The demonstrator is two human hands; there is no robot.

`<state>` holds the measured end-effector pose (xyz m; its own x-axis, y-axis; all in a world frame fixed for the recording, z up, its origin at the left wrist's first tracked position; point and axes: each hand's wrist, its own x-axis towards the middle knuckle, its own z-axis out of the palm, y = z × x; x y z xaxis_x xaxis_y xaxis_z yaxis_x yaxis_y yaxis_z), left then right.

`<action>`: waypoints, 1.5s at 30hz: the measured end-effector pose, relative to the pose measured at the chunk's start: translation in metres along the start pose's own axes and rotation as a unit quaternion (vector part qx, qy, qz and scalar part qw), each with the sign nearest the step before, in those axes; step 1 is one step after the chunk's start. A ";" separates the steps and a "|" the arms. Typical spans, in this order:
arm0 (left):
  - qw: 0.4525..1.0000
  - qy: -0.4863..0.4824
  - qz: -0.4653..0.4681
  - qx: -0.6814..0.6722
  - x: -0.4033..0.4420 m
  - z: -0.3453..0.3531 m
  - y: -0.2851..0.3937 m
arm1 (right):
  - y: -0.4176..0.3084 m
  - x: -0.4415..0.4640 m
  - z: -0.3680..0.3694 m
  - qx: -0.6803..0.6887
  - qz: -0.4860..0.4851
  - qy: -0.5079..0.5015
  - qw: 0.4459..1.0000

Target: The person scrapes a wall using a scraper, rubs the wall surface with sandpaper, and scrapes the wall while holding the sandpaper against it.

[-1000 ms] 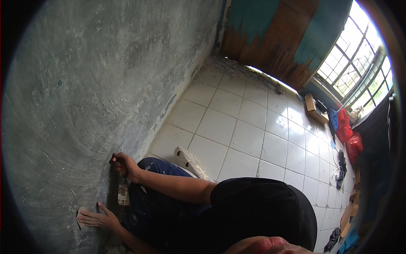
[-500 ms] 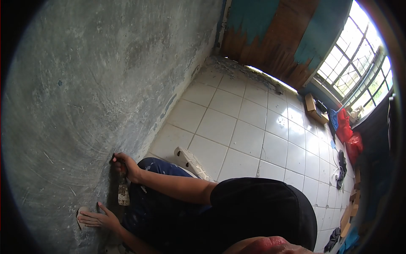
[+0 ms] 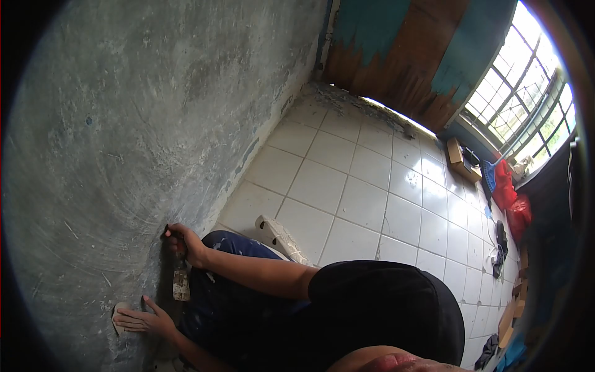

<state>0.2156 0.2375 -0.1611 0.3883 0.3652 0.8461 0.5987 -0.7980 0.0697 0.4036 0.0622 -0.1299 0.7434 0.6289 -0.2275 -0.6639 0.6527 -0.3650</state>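
My left hand [image 3: 144, 319] lies with its fingers extended over a pale flat piece [image 3: 119, 327], perhaps sandpaper, and holds it against the grey wall [image 3: 124, 155]. Higher in the view, my right hand [image 3: 185, 245] is closed round the handle of a scraper, close to the wall. The scraper's worn, stained blade [image 3: 181, 286] points down beside my dark blue trousers [image 3: 238, 243]. Curved scuff marks and light scratches run over the wall around both hands.
White floor tiles [image 3: 317, 186] stretch to a peeling teal and brown door [image 3: 415, 56], with debris along its foot. A white shoe [image 3: 282, 237] is beside my leg. An open cardboard box [image 3: 462, 162] and red bags [image 3: 518, 214] lie under the barred window [image 3: 520, 80].
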 end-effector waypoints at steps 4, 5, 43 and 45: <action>1.000 0.001 0.001 -0.003 0.001 -0.001 0.001 | 0.001 0.001 -0.003 -0.010 0.005 -0.016 1.000; 1.000 0.002 0.001 -0.003 0.001 0.000 0.000 | 0.002 0.003 -0.004 -0.010 0.005 -0.017 1.000; 1.000 -0.009 -0.007 0.000 0.000 0.000 0.000 | 0.004 0.008 -0.010 -0.022 0.019 -0.015 0.999; 1.000 -0.007 -0.003 0.001 0.000 0.000 0.000 | 0.005 0.007 -0.010 -0.025 0.021 -0.010 0.999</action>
<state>0.2153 0.2375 -0.1611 0.3934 0.3769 0.8385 0.6022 -0.7948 0.0748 0.4069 0.0658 -0.1420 0.7134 0.6634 -0.2257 -0.6888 0.6047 -0.3998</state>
